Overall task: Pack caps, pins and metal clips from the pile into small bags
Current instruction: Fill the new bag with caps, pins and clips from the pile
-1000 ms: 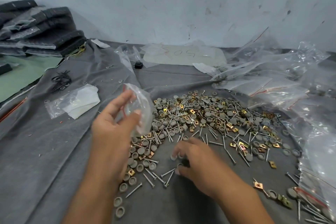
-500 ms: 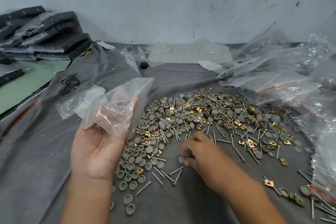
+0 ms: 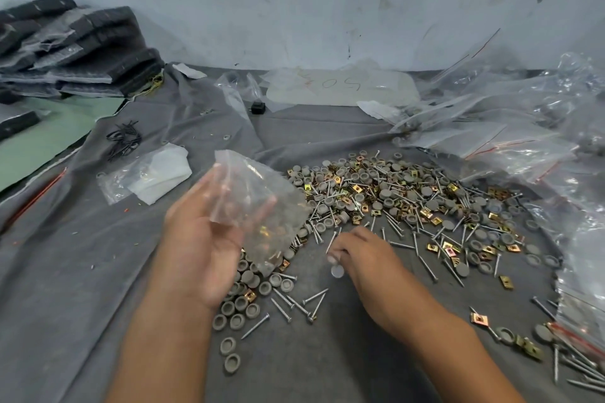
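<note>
Hands work low over a grey cloth (image 3: 82, 271). Right hand (image 3: 363, 258) is curled at the pile's near edge, fingertips pinching a grey cap (image 3: 337, 270) and a pin (image 3: 331, 242). Left hand (image 3: 203, 245), palm up, grasps a small clear bag (image 3: 258, 206), held above the pile's left edge; its long axis slants from near right to far left, and which end is the mouth cannot be told. Beyond, the pile (image 3: 402, 199) of caps, pins and brass clips spreads rightward. Farther right lie clear bags (image 3: 510, 141); dark stacked pads (image 3: 82, 42) sit far left.

Clear small bag (image 3: 258, 206) held above pile (image 3: 402, 203) of grey caps, pins, brass clips.
</note>
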### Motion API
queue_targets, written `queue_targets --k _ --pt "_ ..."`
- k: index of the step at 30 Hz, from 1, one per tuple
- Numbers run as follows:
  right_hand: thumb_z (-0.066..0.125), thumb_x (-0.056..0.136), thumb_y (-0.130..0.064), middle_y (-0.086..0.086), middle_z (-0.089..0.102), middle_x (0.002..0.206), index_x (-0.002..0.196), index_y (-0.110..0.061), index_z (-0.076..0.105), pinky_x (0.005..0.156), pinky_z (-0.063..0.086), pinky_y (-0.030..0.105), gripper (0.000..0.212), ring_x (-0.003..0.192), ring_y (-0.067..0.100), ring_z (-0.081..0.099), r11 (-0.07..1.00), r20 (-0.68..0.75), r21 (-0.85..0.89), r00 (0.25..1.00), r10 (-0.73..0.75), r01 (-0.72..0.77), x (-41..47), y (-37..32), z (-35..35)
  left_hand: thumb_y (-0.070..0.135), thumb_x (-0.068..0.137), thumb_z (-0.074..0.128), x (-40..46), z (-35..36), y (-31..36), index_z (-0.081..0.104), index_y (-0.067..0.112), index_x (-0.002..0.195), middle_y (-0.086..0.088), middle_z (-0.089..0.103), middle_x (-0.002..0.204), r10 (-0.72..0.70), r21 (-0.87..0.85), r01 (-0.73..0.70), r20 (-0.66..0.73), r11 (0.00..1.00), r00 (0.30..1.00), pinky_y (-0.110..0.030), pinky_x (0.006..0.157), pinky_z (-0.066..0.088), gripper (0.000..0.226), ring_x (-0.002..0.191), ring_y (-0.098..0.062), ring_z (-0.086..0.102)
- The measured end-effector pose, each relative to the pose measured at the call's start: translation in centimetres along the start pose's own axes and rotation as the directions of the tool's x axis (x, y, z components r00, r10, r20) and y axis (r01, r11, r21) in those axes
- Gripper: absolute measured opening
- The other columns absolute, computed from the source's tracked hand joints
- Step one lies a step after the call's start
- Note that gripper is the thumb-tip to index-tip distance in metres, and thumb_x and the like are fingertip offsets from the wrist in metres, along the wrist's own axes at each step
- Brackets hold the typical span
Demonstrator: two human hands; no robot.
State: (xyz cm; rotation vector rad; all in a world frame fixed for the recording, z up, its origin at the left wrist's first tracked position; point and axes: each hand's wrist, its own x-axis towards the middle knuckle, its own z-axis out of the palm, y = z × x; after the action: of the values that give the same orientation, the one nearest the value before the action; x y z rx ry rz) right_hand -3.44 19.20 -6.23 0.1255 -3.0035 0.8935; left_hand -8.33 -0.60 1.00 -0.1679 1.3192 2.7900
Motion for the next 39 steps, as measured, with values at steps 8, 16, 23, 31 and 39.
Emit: queue_targets --k 8,16,23,31,39 --pt "0.048 0.105 -0.031 -0.009 0.057 0.087 0.089 -0.023 0.059 0.065 0.035 0.016 0.022 0.079 0.004 0.050 0.917 -0.248 0.394 0.954 0.167 -0.058 0.1 0.1 -1.8 0.026 0.082 0.071 -1.7 1.5 -4.0 0.060 0.034 0.130 0.022 0.057 0.115 0.307 0.837 -0.497 0.422 0.230 0.853 -0.019 0.093 0.048 0.050 0.101 0.007 0.058" --pt "0.056 0.100 -0.010 -0.003 0.052 0.107 0.103 -0.013 0.064 0.088 0.040 0.013 0.009 0.097 0.007 0.052 0.966 -0.600 -0.073 0.763 -0.241 0.248 -1.4 -1.9 -3.1 0.030 0.075 0.080 -1.7 1.9 -6.8 0.062 0.031 0.128 0.027 0.045 0.114 0.117 0.786 -0.619 0.615 -0.008 0.780 0.005 0.092 0.024 0.056 0.103 0.019 0.042" --pt "0.065 0.095 -0.009 -0.005 0.058 0.110 0.107 -0.016 0.067 0.092 0.042 0.011 0.015 0.103 0.004 0.056 0.950 -0.574 -0.054 0.769 -0.282 0.308 -2.0 -1.5 -3.3 0.040 0.076 0.071 -1.5 2.1 -7.1 0.064 0.031 0.122 0.025 0.046 0.111 0.098 0.779 -0.626 0.625 -0.018 0.775 -0.002 0.083 0.033 0.046 0.097 0.010 0.044" --pt "0.074 0.089 -0.013 -0.024 0.062 0.101 0.107 -0.026 0.067 0.078 0.039 0.006 0.024 0.089 -0.005 0.058 0.932 -0.564 0.145 0.802 -0.199 0.333 -1.7 -1.0 -3.3 0.036 0.077 0.073 -1.4 2.2 -7.1 0.064 0.035 0.122 0.022 0.053 0.115 0.120 0.787 -0.617 0.610 0.021 0.783 -0.017 0.087 0.045 0.046 0.102 0.004 0.052" --pt "0.064 0.096 -0.032 -0.016 0.050 0.113 0.115 -0.035 0.061 0.094 0.049 0.032 0.019 0.105 0.006 0.053 0.999 -0.003 0.020 0.999 0.034 -0.034 -1.3 1.3 -0.3 0.036 0.079 0.072 -0.4 1.3 -4.3 0.057 0.037 0.133 0.014 0.059 0.120 0.477 0.816 -0.479 0.296 0.324 0.827 -0.020 0.052 0.054 0.056 0.066 -0.002 0.057"
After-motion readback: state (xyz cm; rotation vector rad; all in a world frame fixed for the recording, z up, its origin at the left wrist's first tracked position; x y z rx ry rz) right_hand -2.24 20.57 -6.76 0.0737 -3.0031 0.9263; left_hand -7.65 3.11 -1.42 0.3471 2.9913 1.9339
